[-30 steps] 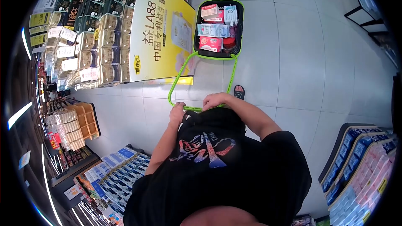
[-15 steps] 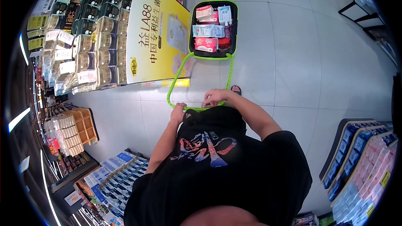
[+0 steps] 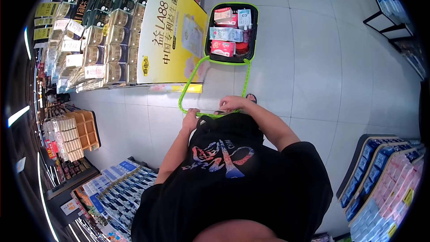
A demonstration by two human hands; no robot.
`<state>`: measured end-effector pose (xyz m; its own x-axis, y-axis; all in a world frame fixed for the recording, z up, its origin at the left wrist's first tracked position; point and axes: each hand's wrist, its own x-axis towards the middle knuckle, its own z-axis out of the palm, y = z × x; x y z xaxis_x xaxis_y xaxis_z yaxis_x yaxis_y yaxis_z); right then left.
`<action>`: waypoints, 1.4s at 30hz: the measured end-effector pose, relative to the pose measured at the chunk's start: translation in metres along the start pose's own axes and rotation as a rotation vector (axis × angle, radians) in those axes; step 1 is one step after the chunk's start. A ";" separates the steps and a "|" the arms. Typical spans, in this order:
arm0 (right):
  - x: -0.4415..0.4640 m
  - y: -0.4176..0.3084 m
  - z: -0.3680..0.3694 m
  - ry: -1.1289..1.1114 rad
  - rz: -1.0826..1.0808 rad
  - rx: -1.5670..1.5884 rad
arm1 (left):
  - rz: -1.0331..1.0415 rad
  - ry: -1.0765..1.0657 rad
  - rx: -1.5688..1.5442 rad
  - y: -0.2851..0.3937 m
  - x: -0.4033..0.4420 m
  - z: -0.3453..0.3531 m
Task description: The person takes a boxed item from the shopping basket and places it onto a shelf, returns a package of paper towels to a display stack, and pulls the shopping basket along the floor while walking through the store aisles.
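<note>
- The basket (image 3: 253,31) is black inside, with a lime-green rim and rounded corners.
- Its handle (image 3: 247,76) is the same lime green: a long loop whose two side arms start at the near corners of the rim and run to a crossbar in front of the person's waist.
- The basket is well filled. At the far end are a pale box (image 3: 222,15) over a pink-red box (image 3: 230,23), with a white-and-blue box (image 3: 244,19) to their right.
- Across the middle lies a light-blue pack (image 3: 225,34); purple bottles (image 3: 247,34) sit at its right end.
- At the near end are a pink box (image 3: 222,48) on the left and a red-topped jar (image 3: 242,47) on the right.
- The basket stands over the grey tiled floor (image 3: 313,62), just right of the yellow sign (image 3: 172,40), ahead of both hands and well apart from their fingers. Only the handle reaches back to them.
- The left hand (image 3: 191,117) has its fingers closed round the handle near the left end of the crossbar.
- The right hand (image 3: 230,103) is near the crossbar's right end, fingers curled; whether they grip or touch the handle, I cannot tell.
- The crossbar runs close against the black shirt (image 3: 233,192).
</note>
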<state>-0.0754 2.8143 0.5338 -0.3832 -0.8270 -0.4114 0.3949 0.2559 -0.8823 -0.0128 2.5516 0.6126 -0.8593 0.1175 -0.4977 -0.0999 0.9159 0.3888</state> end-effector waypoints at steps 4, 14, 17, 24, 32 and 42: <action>0.001 -0.001 -0.001 0.089 -0.007 -0.051 | -0.029 -0.030 0.058 -0.006 0.002 0.002; -0.010 0.006 0.000 0.230 -0.005 -0.169 | -0.059 -0.054 -0.045 -0.008 0.009 0.019; -0.013 0.014 -0.001 0.283 -0.043 -0.273 | -0.081 -0.055 -0.021 -0.008 0.011 0.024; -0.023 0.025 0.001 0.321 -0.054 -0.284 | -0.100 -0.034 -0.012 -0.005 0.008 0.029; -0.024 0.017 0.007 0.302 -0.015 -0.376 | -0.075 -0.031 -0.013 -0.015 0.010 0.030; -0.010 0.024 0.011 0.290 -0.082 -0.443 | -0.084 -0.017 -0.053 -0.025 0.008 0.028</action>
<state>-0.0531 2.8232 0.5192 -0.6377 -0.6970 -0.3280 -0.0122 0.4349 -0.9004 -0.0029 2.5403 0.5777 -0.8381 0.0484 -0.5434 -0.1980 0.9012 0.3856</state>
